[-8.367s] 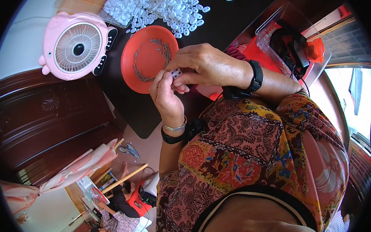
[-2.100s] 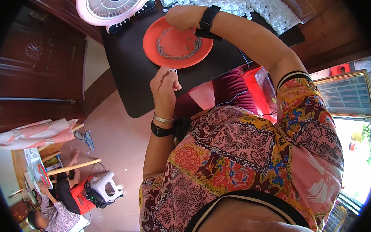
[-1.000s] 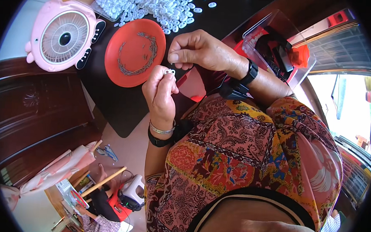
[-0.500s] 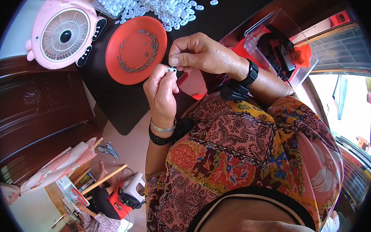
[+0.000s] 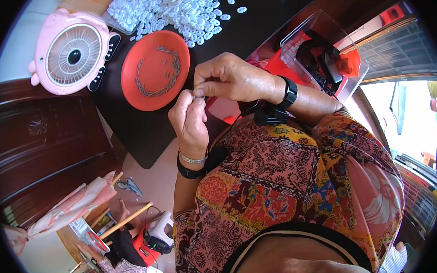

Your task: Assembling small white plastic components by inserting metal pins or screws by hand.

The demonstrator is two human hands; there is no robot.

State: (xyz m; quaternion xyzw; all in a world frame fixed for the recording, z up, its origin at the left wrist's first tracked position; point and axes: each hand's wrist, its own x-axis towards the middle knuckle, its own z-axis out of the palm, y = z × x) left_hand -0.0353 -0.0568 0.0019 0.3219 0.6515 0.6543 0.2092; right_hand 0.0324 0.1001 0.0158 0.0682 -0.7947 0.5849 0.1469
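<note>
My left hand (image 5: 189, 121) is closed, its thumb and forefinger pinching a small white oval piece that is mostly covered by fingertips. Against those fingertips my right hand (image 5: 236, 78) is closed too, thumb pressed to forefinger; whatever lies in that pinch is hidden. Just left of my hands, a red-orange plate (image 5: 150, 69) holds thin grey metal pins (image 5: 175, 70), most of them strewn in a ring. Beyond the plate a heap of white oval pieces (image 5: 158, 10) with small holes covers part of the dark tabletop (image 5: 147, 137).
A pink fan (image 5: 74, 56) stands left of the plate. At right is a clear plastic bin (image 5: 326, 58) with black and orange things inside. Slippers (image 5: 130, 185) lie on the floor at lower left, near another person (image 5: 123, 260) and a red stool (image 5: 146, 251).
The whole view has shifted, so the hands and plate sit slightly lower. My fingertips have closed further over the white piece, which showed more clearly before.
</note>
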